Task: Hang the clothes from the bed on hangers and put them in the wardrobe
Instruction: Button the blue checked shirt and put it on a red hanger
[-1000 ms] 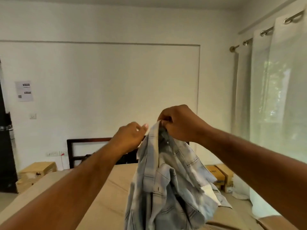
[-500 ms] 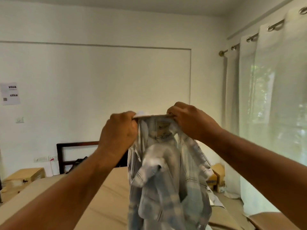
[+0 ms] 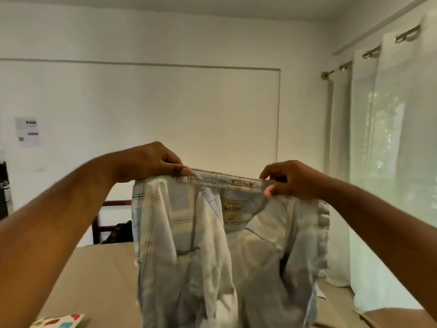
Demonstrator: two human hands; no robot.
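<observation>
Holding a pale checked shirt (image 3: 212, 252) up in the air, mid-scene, above the near part of the bed (image 3: 94, 275). Pinching the left end of the collar (image 3: 224, 179) with the left hand (image 3: 151, 163), thumb tip pressing on the near face of the band, fingers curling over the top and behind it. Pinching the right end with the right hand (image 3: 292, 181), thumb below and fingertips above closing together on the cloth. Stretching the collar into a straight, taut band between the two hands, the right end sitting a little lower. Holding the hands well apart, both bare arms reaching forward from the near corners.

Letting the shirt hang open below the collar, its inside facing near, with a tan label (image 3: 233, 210) showing just under the band. Falling in loose folds down past the bottom edge; not possible to tell whether the hem is touching the bed.

Showing beyond: a dark wooden frame (image 3: 111, 203) at the far end of the bed, a dark bag (image 3: 118, 233) just beside it, a paper notice (image 3: 28, 131) on the far white wall at left, and pale curtains (image 3: 390, 162) over a bright window at right. Showing also a spotted card (image 3: 59, 321) lying at the near left edge.
</observation>
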